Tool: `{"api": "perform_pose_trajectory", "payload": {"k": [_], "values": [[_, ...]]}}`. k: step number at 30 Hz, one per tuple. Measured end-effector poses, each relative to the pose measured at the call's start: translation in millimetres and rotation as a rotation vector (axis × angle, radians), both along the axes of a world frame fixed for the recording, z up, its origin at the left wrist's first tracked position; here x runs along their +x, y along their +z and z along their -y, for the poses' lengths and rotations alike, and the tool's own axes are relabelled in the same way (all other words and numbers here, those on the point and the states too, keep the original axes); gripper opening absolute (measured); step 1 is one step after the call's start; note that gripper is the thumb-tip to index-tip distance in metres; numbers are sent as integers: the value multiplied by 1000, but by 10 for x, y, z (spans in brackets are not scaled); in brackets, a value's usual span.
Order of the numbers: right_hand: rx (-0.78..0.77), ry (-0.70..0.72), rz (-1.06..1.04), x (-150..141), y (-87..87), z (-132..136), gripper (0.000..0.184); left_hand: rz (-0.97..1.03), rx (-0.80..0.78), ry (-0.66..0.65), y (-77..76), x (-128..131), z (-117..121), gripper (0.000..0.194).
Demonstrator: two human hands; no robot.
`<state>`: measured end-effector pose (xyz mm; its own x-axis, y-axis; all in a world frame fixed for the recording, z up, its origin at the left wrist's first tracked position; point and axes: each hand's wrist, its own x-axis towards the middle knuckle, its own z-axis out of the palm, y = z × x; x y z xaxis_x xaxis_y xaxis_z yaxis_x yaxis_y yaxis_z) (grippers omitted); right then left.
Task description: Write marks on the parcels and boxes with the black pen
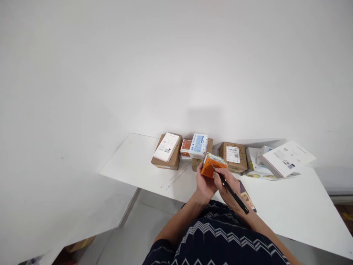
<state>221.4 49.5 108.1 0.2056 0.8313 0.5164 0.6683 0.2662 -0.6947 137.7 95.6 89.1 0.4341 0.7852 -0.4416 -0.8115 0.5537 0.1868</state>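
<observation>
Head view: orange box (210, 162), tilted; side patterned; print seemingly dark.

Soft, bright light washes the wall (165, 66) behind the desk (298, 206); a faint, blurry-edged shadow (204, 117) falls above the desk.

1. Hands: 2 in total, the left hand (205, 184) and the right hand (229, 184).
2. Pens: 1 black pen (231, 192).
3. Orange boxes held in hand: 1 orange box (207, 169).
4. Brown cardboard boxes: 3 that I can distinguish, namely the left brown box (175, 157), the middle brown box (210, 145), which is partly hidden, and the right brown box (242, 160).
5. Flat white boxes: 2, the left white box (167, 147) and the right white box (285, 159).
6. Light blue boxes: 1 blue box (198, 144).
7. Reddish boxes: 1 reddish box (185, 145).
8. White packages with green pictures (255, 167): at least 1, overlapping makes the exact count unclear.
9. Tables: 1 white table (298, 202).
</observation>
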Motion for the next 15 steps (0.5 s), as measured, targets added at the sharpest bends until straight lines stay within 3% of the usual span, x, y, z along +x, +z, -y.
{"api": "perform_pose_trajectory", "payload": {"k": [15], "values": [[-130,3,-150,14,-70,10,11,65,-27,1,8,-30,4,36]]}}
